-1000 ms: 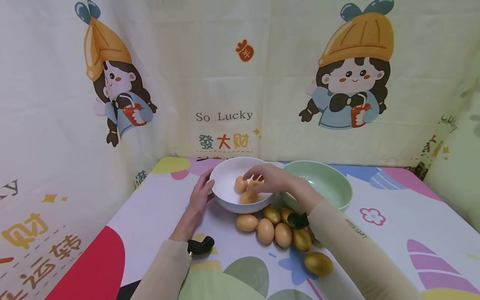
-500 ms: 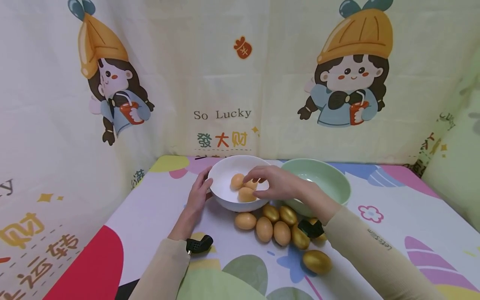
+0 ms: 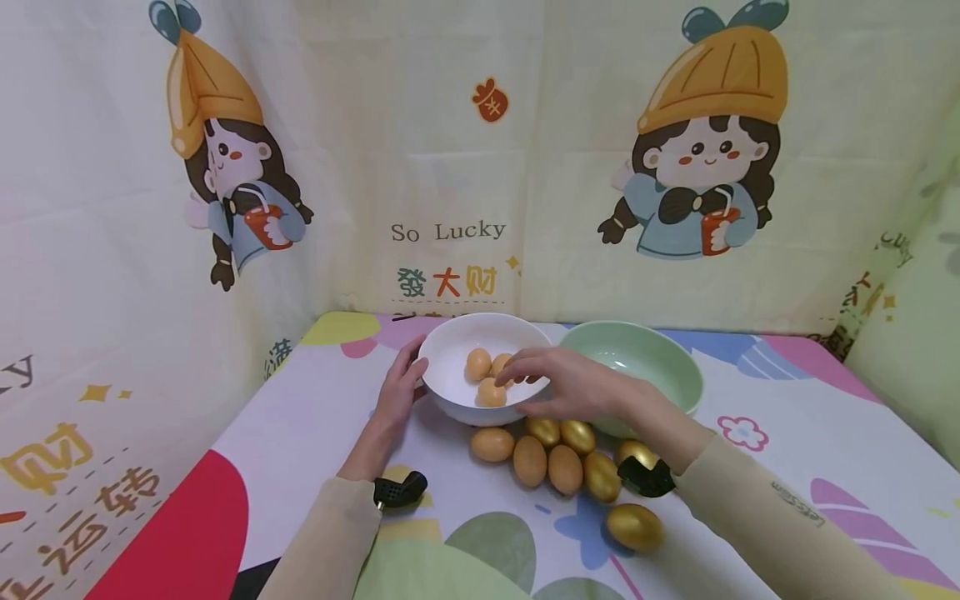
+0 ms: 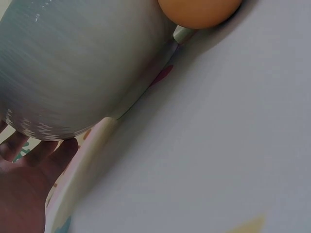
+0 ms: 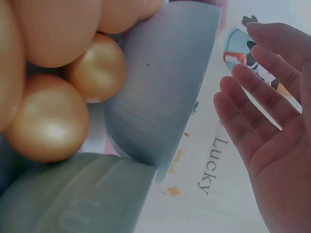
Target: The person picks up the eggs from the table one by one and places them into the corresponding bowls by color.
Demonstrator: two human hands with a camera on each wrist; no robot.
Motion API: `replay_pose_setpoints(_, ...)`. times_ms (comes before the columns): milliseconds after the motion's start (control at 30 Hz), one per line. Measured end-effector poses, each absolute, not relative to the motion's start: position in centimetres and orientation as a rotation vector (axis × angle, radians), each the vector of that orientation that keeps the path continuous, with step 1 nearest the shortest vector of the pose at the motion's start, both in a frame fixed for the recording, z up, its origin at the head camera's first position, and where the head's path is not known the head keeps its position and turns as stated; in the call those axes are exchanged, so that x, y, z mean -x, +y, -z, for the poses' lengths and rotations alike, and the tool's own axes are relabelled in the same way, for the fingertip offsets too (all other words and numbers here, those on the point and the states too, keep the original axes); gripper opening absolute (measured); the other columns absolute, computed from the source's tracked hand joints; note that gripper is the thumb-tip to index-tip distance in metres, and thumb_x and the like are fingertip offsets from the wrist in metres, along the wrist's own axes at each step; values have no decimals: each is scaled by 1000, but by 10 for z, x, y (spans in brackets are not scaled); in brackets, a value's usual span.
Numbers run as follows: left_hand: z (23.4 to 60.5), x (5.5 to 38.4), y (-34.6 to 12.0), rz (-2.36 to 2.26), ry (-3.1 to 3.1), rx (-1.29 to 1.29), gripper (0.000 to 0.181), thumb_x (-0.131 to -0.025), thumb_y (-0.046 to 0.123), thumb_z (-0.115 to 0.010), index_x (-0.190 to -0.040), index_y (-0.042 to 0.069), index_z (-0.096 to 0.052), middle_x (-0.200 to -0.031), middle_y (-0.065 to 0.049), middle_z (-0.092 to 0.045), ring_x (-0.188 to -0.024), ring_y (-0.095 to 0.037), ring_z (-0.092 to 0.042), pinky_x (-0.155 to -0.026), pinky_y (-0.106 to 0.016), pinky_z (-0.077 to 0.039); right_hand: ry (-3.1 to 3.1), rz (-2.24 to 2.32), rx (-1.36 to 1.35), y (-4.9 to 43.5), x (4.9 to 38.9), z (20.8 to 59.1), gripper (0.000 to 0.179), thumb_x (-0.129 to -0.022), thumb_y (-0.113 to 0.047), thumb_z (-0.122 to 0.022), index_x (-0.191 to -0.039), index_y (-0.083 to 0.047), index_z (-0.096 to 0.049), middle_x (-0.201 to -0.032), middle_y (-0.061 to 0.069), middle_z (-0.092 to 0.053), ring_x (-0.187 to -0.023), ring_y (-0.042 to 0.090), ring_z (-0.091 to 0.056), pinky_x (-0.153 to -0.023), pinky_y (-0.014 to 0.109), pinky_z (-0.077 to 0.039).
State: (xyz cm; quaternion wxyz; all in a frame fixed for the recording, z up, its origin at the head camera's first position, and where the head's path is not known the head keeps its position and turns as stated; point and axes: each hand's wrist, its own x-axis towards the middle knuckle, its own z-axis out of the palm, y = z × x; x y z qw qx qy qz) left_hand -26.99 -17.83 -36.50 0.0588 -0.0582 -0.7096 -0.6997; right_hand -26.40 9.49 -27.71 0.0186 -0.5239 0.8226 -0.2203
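A white bowl [image 3: 447, 358] holds 3 brown eggs [image 3: 477, 364]. My left hand [image 3: 393, 398] grips its left side, thumb at the rim and fingers round the outer wall; in the left wrist view, fingertips [image 4: 63, 150] touch the bowl's wall. Over the right part of that bowl hovers my right hand [image 3: 573, 383], fingers spread and loosely bent. The right wrist view shows this hand [image 5: 277, 111] with nothing in it, apart from the bowl's outside [image 5: 160, 82]. In front of the bowl lie 3 brown eggs [image 3: 529, 461] and several golden eggs [image 3: 602, 477].
A green bowl [image 3: 678, 375] stands just right of the white one, partly behind my right forearm. One golden egg [image 3: 636, 527] lies nearer than the others. A patterned cloth [image 3: 300, 483] covers the table, and a printed curtain [image 3: 562, 167] hangs behind.
My right hand has drawn back to the right from the eggs in the white bowl, leaving them lying there. The left hand keeps its grip on the bowl.
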Motion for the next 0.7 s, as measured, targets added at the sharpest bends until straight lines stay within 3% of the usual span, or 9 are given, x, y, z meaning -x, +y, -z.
replay_pose_setpoints(100,363,268,-177,2110,-2155,183,48,-100,18,-38,-146,12,-29,-147,-6,-31,-128,-30,-36,-97,-50,-36,2558,646,1577,101,258,278,34,-84,-22,-69,-117,-26,-61,-115,-15,-56,-104,7,-54,-88,29,-45)
replay_pose_setpoints(300,381,283,-182,2063,-2159,150,47,-99,27,-40,-145,21,-33,-144,3,-36,-123,-21,-41,-95,-47,-39,2494,639,1583,112,250,285,33,-84,-20,-69,-116,-24,-62,-114,-10,-58,-103,10,-55,-89,33,-45)
replay_pose_setpoints(433,381,284,-182,2055,-2157,146,47,-98,27,-40,-145,21,-33,-143,3,-36,-123,-21,-41,-94,-48,-39,2470,644,1595,119,247,291,34,-84,-20,-69,-116,-28,-61,-115,-12,-57,-105,11,-54,-91,35,-44)
replay_pose_setpoints(700,383,284,-181,2055,-2160,131,45,-99,26,-40,-143,24,-35,-144,3,-36,-123,-21,-41,-94,-47,-40,2459,598,1519,127,236,300,32,-84,-20,-69,-115,-22,-62,-115,-13,-55,-102,13,-55,-89,33,-45)
